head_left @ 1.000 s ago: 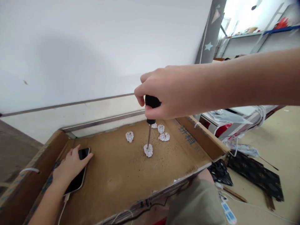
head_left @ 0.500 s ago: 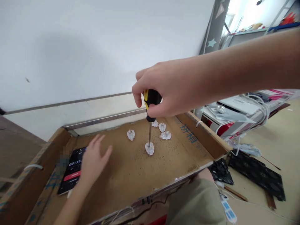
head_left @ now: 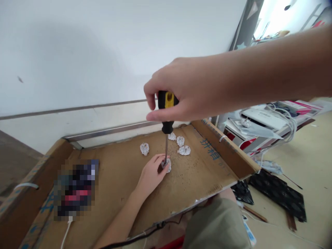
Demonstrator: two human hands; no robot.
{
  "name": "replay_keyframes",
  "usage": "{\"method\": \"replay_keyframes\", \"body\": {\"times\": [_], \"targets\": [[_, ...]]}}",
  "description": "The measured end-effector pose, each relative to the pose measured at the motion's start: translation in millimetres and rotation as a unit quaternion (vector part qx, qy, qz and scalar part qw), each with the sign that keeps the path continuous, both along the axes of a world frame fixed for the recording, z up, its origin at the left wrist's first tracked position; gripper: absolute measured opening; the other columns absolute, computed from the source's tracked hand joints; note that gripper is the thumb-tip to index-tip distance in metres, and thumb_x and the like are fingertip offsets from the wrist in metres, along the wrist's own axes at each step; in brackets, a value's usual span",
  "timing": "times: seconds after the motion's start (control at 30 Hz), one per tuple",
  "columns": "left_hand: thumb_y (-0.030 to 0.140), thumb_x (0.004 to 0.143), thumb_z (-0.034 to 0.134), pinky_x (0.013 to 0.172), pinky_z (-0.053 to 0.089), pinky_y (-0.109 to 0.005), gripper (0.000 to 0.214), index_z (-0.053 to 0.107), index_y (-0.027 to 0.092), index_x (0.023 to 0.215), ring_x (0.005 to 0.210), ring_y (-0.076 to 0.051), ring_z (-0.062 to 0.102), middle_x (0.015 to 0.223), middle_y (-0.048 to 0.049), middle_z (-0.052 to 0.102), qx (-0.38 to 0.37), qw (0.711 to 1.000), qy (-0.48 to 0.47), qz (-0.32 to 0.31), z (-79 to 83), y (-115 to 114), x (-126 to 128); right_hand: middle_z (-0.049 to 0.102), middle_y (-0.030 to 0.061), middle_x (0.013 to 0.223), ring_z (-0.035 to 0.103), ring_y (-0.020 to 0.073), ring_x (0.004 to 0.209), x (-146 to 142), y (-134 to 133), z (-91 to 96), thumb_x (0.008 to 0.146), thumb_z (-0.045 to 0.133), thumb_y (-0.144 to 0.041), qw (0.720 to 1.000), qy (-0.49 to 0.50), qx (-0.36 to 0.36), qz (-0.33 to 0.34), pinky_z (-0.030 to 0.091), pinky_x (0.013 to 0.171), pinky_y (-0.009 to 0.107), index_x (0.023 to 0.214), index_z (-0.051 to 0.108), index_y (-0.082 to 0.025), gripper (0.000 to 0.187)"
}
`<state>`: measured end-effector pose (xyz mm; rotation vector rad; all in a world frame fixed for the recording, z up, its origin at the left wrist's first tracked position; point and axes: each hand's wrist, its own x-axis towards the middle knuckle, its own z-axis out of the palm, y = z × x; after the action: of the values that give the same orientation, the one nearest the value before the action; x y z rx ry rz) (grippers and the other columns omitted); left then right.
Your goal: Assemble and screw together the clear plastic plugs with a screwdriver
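My right hand [head_left: 171,93] is closed round the black-and-yellow handle of a screwdriver [head_left: 166,128], which stands nearly upright. Its shaft reaches down to a clear plastic plug [head_left: 168,166] on the cardboard. Thumb and fingers of my left hand [head_left: 153,173] pinch that plug from the left, partly covering it and the screwdriver's tip. Another clear plug with metal pins [head_left: 144,149] lies to the left, behind my left hand. Beyond the screwdriver, to the right, several more clear plugs [head_left: 184,150] lie close together.
A cardboard tray [head_left: 207,176] with raised sides forms the work surface, against a white wall. On its left lies a blurred-out phone [head_left: 77,190] with a white cable. To the right are a cluttered shelf [head_left: 259,119] and black panels [head_left: 278,195] on the floor.
My left hand has moved right from beside the phone and taken hold of the plug under the screwdriver. My right hand has turned the handle, its grip shifting slightly.
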<state>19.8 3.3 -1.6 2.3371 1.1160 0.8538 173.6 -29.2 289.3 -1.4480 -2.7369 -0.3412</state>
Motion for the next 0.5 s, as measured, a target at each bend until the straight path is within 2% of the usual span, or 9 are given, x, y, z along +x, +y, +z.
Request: {"method": "replay_keyframes", "body": {"times": [0.07, 0.13, 0.2, 0.33, 0.43, 0.5], "targets": [[0.030, 0.087, 0.047, 0.089, 0.044, -0.032, 0.024, 0.056, 0.022, 0.107, 0.099, -0.018, 0.056, 0.110, -0.0048, 0.059, 0.002, 1.000, -0.003, -0.002, -2.0, -0.2, -1.0, 0.057, 0.0002, 0.085, 0.047, 0.0097, 0.071, -3.7, 3.1, -0.4, 0.081, 0.049, -0.038, 0.999, -0.018, 0.036, 0.005, 0.028, 0.064, 0.023, 0.093, 0.060, -0.023, 0.022], [0.030, 0.086, 0.049, 0.089, 0.044, -0.033, 0.023, 0.057, 0.022, 0.106, 0.099, -0.018, 0.055, 0.106, -0.0044, 0.061, 0.014, 1.000, 0.001, -0.004, -2.9, 0.5, -1.2, 0.057, -0.0022, 0.090, 0.047, 0.0082, 0.069, -6.8, 3.4, 1.0, 0.077, 0.053, -0.030, 1.000, -0.020, 0.003, -0.007, 0.029, 0.063, 0.023, 0.103, 0.056, -0.029, 0.026], [0.031, 0.085, 0.051, 0.090, 0.043, -0.034, 0.022, 0.058, 0.021, 0.104, 0.099, -0.019, 0.054, 0.103, -0.0041, 0.062, 0.026, 1.000, 0.007, -0.002, -2.9, 1.8, -1.4, 0.057, -0.0041, 0.093, 0.046, 0.0074, 0.067, -7.7, 1.3, 3.3, 0.076, 0.057, -0.031, 0.999, -0.022, -0.039, -0.025, 0.031, 0.063, 0.023, 0.108, 0.053, -0.034, 0.033], [0.033, 0.081, 0.056, 0.088, 0.044, -0.035, 0.028, 0.057, 0.022, 0.107, 0.096, -0.020, 0.056, 0.103, -0.0040, 0.063, 0.005, 1.000, 0.013, -0.005, -2.6, 2.2, -2.8, 0.056, -0.0030, 0.091, 0.046, 0.0078, 0.068, -1.2, -2.8, 5.6, 0.078, 0.056, -0.034, 0.999, -0.037, -0.017, -0.024, 0.032, 0.064, 0.025, 0.103, 0.056, -0.031, 0.025], [0.035, 0.078, 0.060, 0.089, 0.044, -0.035, 0.036, 0.054, 0.022, 0.112, 0.098, -0.020, 0.056, 0.106, -0.0036, 0.062, -0.004, 1.000, 0.012, -0.005, -3.2, 0.8, -3.9, 0.052, -0.0044, 0.105, 0.048, 0.0072, 0.067, 4.4, -4.9, 5.6, 0.072, 0.061, -0.026, 0.997, -0.051, -0.025, -0.046, 0.034, 0.062, 0.025, 0.109, 0.051, -0.040, 0.040], [0.035, 0.077, 0.061, 0.090, 0.043, -0.035, 0.039, 0.054, 0.023, 0.113, 0.099, -0.020, 0.056, 0.107, -0.0032, 0.062, -0.002, 1.000, 0.011, -0.003, -3.9, 0.1, -4.5, 0.053, -0.0045, 0.103, 0.047, 0.0068, 0.064, 5.7, -7.0, 5.6, 0.072, 0.062, -0.031, 0.997, -0.056, -0.023, -0.056, 0.034, 0.059, 0.025, 0.107, 0.053, -0.040, 0.038]]}}
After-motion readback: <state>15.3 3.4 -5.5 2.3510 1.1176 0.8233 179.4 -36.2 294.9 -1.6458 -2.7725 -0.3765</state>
